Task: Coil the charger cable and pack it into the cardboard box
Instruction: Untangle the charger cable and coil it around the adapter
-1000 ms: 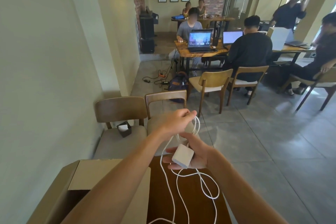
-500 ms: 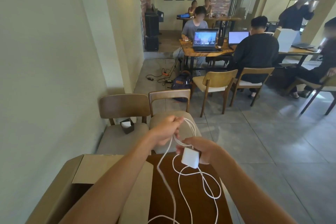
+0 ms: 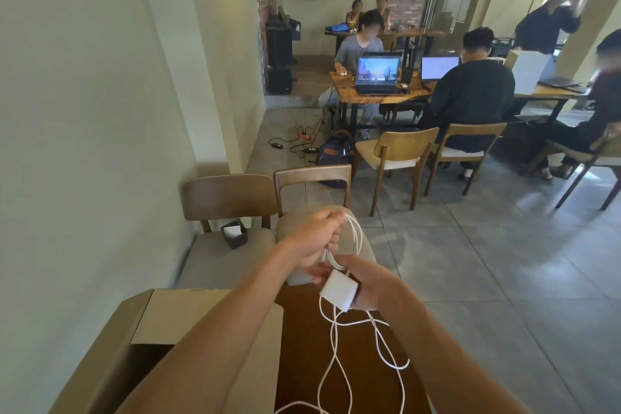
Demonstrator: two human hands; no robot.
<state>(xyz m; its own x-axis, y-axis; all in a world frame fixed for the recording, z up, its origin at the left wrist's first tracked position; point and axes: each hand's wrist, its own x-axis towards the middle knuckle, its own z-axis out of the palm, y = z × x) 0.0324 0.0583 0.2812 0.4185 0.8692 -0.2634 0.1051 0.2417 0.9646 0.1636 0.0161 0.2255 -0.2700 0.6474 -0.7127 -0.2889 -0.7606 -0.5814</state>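
My right hand [image 3: 366,286] grips the white square charger brick [image 3: 338,291] above the far end of a dark wooden table [image 3: 302,346]. Just above it, my left hand [image 3: 319,239] is closed on a few loops of the white cable [image 3: 356,239]. The rest of the cable [image 3: 386,346] hangs from the brick and lies in loose curves on the table. An open cardboard box [image 3: 148,323] with raised flaps stands at the lower left, under my left forearm.
Two wooden chairs [image 3: 232,198] stand beyond the table, one with a small dark holder [image 3: 234,233] on its seat. A wall runs along the left. People sit at tables with laptops further back; grey tiled floor [image 3: 487,262] spreads to the right.
My left hand has kept gathering cable loops above the brick, first dropping toward my right hand, then lifting again. The brick tilted in my right hand. The view shifted slightly.
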